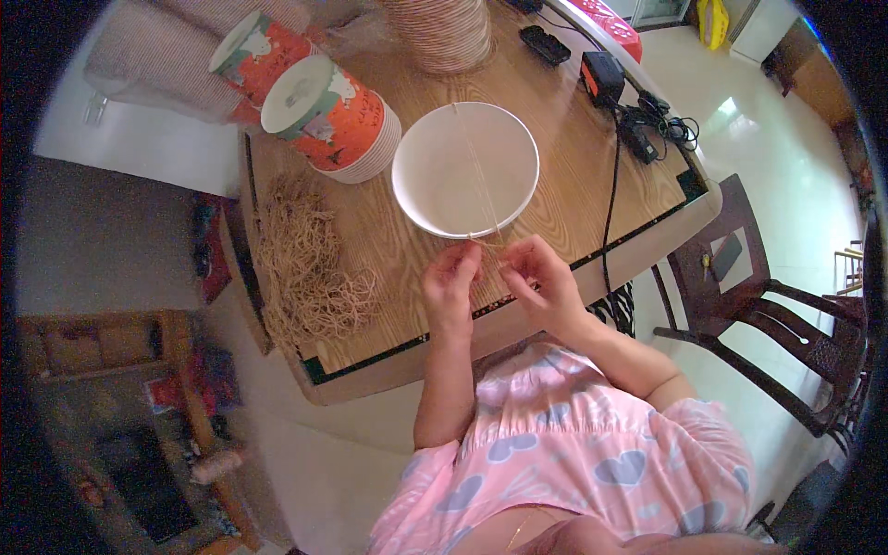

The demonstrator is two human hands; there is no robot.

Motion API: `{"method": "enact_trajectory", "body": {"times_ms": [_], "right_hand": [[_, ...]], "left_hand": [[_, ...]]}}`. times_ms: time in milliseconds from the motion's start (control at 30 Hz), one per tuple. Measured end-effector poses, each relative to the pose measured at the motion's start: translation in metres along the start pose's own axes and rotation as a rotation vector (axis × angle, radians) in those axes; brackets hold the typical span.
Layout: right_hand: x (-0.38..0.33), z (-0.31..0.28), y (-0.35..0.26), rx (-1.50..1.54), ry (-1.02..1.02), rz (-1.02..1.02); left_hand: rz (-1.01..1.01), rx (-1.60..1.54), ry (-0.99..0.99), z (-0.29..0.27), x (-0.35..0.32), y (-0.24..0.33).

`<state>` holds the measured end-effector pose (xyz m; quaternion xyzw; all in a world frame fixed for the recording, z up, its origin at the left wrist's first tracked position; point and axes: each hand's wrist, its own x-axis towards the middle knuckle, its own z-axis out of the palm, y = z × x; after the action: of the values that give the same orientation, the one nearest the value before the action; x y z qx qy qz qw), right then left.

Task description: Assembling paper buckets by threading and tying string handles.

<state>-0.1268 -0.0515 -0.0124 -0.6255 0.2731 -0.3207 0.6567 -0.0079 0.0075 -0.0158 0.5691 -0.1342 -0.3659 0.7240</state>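
A white paper bucket (453, 171) stands open-side up on the wooden table in front of me. Thin tan twine (478, 153) runs across its mouth from the far rim to the near rim. At the near rim my left hand (451, 277) pinches the twine between closed fingertips. Just to the right, my right hand (541, 277) has its thumb and forefinger closed on the twine too, with a short stretch of it between the hands. A loose heap of tan twine pieces (310, 264) lies on the table to the left.
Behind left stand stacked red-and-green printed buckets (338, 125) and plastic-wrapped stacks (157, 60). A tall stack of paper pieces (439, 32) is at the back. A black adapter (603, 79) and cables (647, 125) lie right. A dark wooden chair (731, 250) stands beyond the table's right edge.
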Motion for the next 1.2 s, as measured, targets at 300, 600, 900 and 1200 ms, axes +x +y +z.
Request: {"method": "enact_trajectory", "body": {"times_ms": [300,600,900,1200], "right_hand": [[0.002,0.003,0.01,0.476,0.029,0.206],[0.014,0.003,0.022,0.489,-0.038,0.282],[0.027,0.008,0.014,0.395,-0.004,0.311],[0.025,0.007,0.02,0.383,0.01,0.325]], "left_hand": [[0.024,0.099,-0.001,0.004,-0.005,0.002],[0.06,0.071,-0.064,0.002,-0.005,0.003],[0.155,0.258,-0.014,0.005,-0.001,-0.003],[0.24,0.362,0.001,0.006,-0.003,-0.005]]}}
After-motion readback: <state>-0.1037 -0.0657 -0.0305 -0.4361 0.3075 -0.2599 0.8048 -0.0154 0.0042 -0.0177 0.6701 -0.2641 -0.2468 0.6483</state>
